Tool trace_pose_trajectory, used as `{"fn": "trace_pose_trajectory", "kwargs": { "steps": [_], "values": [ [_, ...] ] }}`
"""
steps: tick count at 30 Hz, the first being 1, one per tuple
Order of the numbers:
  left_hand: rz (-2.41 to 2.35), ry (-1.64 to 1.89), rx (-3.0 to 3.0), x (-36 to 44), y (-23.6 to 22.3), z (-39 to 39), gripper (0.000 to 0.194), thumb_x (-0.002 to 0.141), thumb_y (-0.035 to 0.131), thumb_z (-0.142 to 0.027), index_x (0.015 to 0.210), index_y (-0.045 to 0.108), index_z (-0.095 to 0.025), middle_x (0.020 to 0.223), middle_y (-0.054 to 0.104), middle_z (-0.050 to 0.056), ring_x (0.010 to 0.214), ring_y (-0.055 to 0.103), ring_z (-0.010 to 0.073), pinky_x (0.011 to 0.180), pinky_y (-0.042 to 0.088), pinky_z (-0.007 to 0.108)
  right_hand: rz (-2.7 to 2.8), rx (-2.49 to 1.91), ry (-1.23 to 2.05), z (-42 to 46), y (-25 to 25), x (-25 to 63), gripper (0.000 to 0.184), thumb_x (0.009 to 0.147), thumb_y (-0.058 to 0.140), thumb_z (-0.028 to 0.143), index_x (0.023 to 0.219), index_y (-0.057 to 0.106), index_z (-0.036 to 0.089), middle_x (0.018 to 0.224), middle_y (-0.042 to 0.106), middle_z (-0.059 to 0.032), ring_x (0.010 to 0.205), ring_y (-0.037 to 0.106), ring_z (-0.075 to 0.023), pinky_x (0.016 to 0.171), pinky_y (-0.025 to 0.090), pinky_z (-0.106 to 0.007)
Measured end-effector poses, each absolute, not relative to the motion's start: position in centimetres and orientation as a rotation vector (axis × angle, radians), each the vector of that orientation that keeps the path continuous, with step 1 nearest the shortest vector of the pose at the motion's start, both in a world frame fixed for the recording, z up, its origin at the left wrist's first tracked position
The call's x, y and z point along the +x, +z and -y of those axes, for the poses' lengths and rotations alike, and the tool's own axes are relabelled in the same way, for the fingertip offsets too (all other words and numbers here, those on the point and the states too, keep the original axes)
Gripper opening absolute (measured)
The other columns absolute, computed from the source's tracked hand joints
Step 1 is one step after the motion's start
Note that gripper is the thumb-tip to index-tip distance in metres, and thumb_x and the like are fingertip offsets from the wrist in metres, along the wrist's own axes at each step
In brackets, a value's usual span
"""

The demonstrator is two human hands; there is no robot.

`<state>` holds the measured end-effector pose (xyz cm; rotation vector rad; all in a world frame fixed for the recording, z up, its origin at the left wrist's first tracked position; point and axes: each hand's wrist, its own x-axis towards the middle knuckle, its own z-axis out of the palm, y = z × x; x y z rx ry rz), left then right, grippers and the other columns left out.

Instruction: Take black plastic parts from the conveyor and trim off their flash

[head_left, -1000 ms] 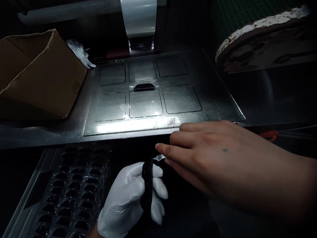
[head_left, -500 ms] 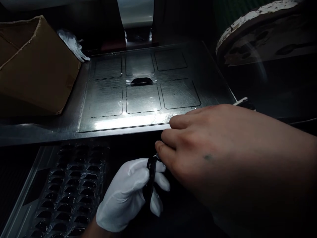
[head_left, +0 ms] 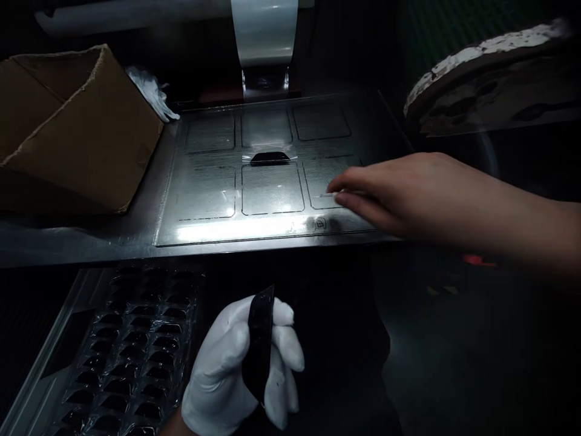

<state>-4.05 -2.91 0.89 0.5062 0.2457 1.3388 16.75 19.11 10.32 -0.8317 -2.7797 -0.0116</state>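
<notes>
My left hand (head_left: 236,357), in a white glove, grips a flat, dark piece (head_left: 259,345) between thumb and fingers, held on edge below the metal plate. My bare right hand (head_left: 385,191) is over the plate's right front part, thumb and fingertips pinched together. Something small, thin and pale shows at those fingertips; its kind is not clear. On the metal plate (head_left: 209,206), which has dark rounded outlines, another black piece (head_left: 270,158) lies in the middle with clear film at its ends. A clear tray (head_left: 131,351) at lower left carries rows of similar black pieces.
At left, an open cardboard box (head_left: 86,139) stands beside the plate, with a white glove (head_left: 152,94) behind it. A pale strip (head_left: 265,36) hangs down at the back. The edge of a large round object (head_left: 490,48) juts in at upper right.
My right hand has moved away from the dark piece, up and over the plate. My left hand still holds the piece, now turned to show more of its face. The view has shifted slightly.
</notes>
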Motion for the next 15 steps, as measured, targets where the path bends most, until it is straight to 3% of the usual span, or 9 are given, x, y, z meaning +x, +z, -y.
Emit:
{"fn": "trace_pose_trajectory", "kwargs": {
  "steps": [5,10,13,15],
  "values": [
    [-0.219,1.409,0.46,-3.5,1.4,2.8,0.044,0.11,0.049,-0.042,0.129,0.067,-0.007,0.101,0.079,0.009,0.065,0.072,0.0065,0.069,0.062,0.016,2.658,-0.938,0.04,-23.9,6.4,18.3,0.039,0.111,0.041,0.034,0.127,0.071,0.015,0.123,0.067,-0.0124,0.114,0.06,-0.0271,0.091,0.046,-0.043],
    [-0.291,1.46,0.519,-3.5,1.2,1.9,0.042,0.11,0.047,-0.041,0.13,0.068,-0.01,0.097,0.078,0.006,0.066,0.073,0.0085,0.068,0.062,0.019,2.32,-0.85,0.152,-19.0,2.7,19.1,0.038,0.103,0.057,0.018,0.14,0.063,0.019,0.138,0.06,-0.018,0.128,0.054,-0.0338,0.109,0.044,-0.052],
    [-0.603,1.411,0.542,-3.1,1.3,1.4,0.031,0.097,0.07,-0.042,0.116,0.075,-0.018,0.085,0.076,0.004,0.07,0.075,0.0152,0.077,0.063,0.027,2.023,-0.812,0.405,-11.7,-1.1,20.6,0.039,0.094,0.061,0.009,0.127,0.066,0.028,0.117,0.068,-0.0093,0.113,0.063,-0.0275,0.1,0.051,-0.046],
    [-0.898,1.293,0.48,-2.8,0.9,1.1,0.028,0.081,0.085,-0.043,0.097,0.079,-0.021,0.079,0.074,0.004,0.076,0.076,0.0202,0.079,0.062,0.029,1.84,-1.014,0.688,-8.4,-5.2,22.3,0.025,0.093,0.064,0.018,0.114,0.072,0.027,0.105,0.072,-0.0059,0.098,0.069,-0.0229,0.087,0.057,-0.035]
  ]
}}
